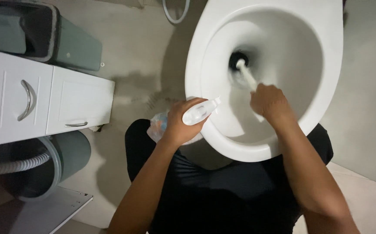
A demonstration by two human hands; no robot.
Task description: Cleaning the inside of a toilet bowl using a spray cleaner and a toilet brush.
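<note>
Two bare hands work over the glossy white oval toilet bowl: the left hand wraps a clear plastic spray bottle, nozzle pointing right toward the right hand, whose grip closes on a slim white toilet brush slanting up-left beyond it into the dark drain.

The toilet bowl is wide open above, its hollow crossed only by the brush handle and the right hand. The left hand and its spray bottle overhang the near rim. Bare floor leaves a passage between bowl and white cabinet; bins crowd that side.
</note>
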